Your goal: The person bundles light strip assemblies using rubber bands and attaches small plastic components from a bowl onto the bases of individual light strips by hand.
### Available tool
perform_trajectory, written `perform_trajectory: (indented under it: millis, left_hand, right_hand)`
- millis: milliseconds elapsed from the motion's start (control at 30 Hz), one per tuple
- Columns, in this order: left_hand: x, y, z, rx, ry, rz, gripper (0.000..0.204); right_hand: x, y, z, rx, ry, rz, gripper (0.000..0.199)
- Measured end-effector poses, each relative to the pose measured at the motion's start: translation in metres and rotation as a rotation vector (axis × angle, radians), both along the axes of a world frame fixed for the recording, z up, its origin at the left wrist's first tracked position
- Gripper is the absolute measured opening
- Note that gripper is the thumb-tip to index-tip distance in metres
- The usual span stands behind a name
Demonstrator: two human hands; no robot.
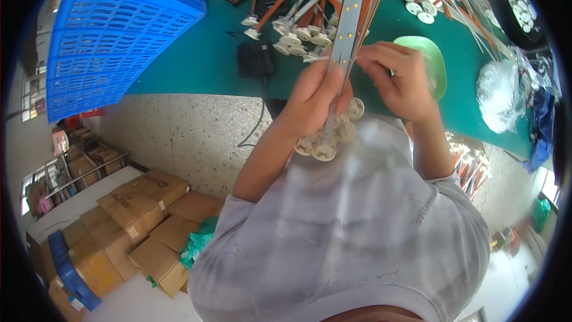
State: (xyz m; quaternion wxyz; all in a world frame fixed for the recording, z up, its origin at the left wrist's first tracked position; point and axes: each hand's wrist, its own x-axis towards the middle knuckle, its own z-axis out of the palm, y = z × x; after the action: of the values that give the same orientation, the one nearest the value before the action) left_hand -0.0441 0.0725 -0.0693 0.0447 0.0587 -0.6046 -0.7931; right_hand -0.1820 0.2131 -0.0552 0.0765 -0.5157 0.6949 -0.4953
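Observation:
My left hand (314, 96) is closed around a bundle of LED strips (353, 7), held tilted above the table's near edge. The front strip is pale grey with small yellow chips; orange-brown strip edges show behind it. Cream round end caps (325, 150) hang below my left hand, in front of the grey shirt. My right hand (400, 74) is just right of the bundle, its fingers curled and pinched close to the strips. What those fingertips hold, if anything, cannot be made out. A light green bowl (440, 62) sits partly hidden behind my right hand.
More strips with round caps (292, 39) lie on the green table (179, 65), with another pile (426, 6) at the far right. A blue crate (125, 24) stands left, a black box-shaped item (255, 58) near the edge, clear plastic (500, 95) right. Cardboard boxes (143, 200) fill the lower left.

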Motion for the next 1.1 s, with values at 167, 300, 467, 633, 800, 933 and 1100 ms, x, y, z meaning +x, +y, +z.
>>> perform_trajectory:
  millis: [167, 300, 467, 633, 800, 933, 1100]
  left_hand:
    - [0.007, -0.011, -0.013, 0.023, -0.050, -0.017, 0.057]
    - [-0.002, -0.009, -0.017, 0.058, -0.065, 0.016, 0.051]
    - [-0.024, 0.005, -0.020, -0.072, -0.108, 0.059, 0.035]
    - [-0.028, 0.017, -0.020, -0.909, -0.030, 0.152, 0.031]
    - [-0.029, 0.021, -0.006, -0.964, -0.142, 0.050, 0.014]
    - [-0.022, 0.018, -0.004, -0.802, -0.116, 0.048, 0.022]
    - [-0.022, 0.019, 0.012, -0.529, -0.088, 0.061, 0.018]
  right_hand:
    - [-0.009, -0.010, -0.006, 0.021, 0.058, 0.127, 0.014]
    - [-0.010, -0.004, -0.002, 0.046, 0.043, 0.114, 0.015]
    - [0.004, 0.005, 0.014, 0.014, -0.302, -0.059, 0.024]
    - [0.006, 0.009, 0.018, -0.039, 0.132, -0.025, 0.037]
    - [-0.004, 0.012, 0.002, -0.078, 0.331, 0.081, 0.039]
    - [-0.004, 0.010, -0.001, -0.172, 0.400, 0.098, 0.040]
    - [-0.006, -0.001, -0.013, -0.381, 0.284, 0.032, 0.033]
